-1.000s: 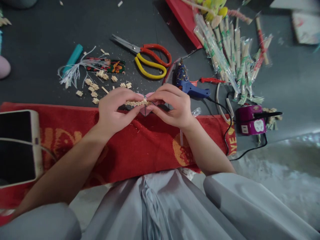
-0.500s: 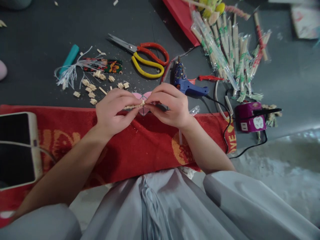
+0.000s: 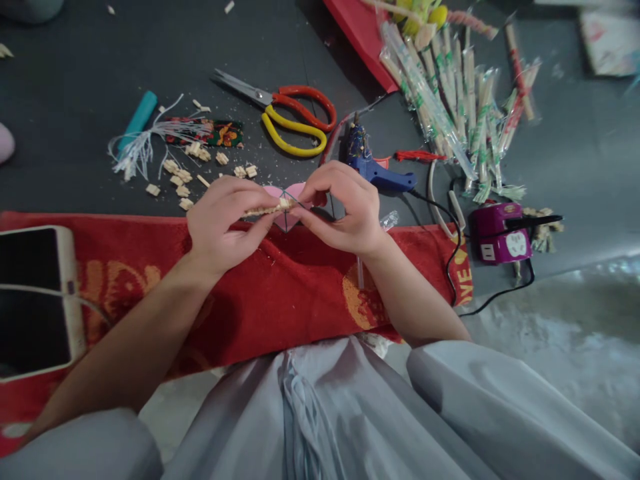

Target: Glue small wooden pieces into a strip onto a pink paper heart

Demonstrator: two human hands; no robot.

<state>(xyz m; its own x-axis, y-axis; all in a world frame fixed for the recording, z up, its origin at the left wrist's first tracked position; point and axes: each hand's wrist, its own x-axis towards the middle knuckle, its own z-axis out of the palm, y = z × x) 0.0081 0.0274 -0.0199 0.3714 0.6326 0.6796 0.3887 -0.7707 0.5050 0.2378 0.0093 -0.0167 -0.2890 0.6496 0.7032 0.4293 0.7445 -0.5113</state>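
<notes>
My left hand (image 3: pixel 225 220) pinches a thin pale wooden stick (image 3: pixel 265 209) by its left part. My right hand (image 3: pixel 345 210) is closed in a pinch at the stick's right end, just over a pink heart-shaped piece (image 3: pixel 286 197) with dark lines on it. Both hands meet above the far edge of a red towel (image 3: pixel 280 293) spread across my lap side of the dark table. Whether the right fingers grip the stick or the heart piece is hard to make out.
Behind the hands lie red-and-yellow scissors (image 3: pixel 290 113), a blue glue gun (image 3: pixel 373 167), small cut wood bits (image 3: pixel 185 177), a teal tube (image 3: pixel 137 117) and white threads. Wrapped chopsticks (image 3: pixel 450 100) pile at the back right; a purple power socket (image 3: pixel 500 233) sits right. A phone (image 3: pixel 35 300) rests at left.
Both hands have drifted slightly up and left with the stick. More of the pink heart piece now shows between the fingers.
</notes>
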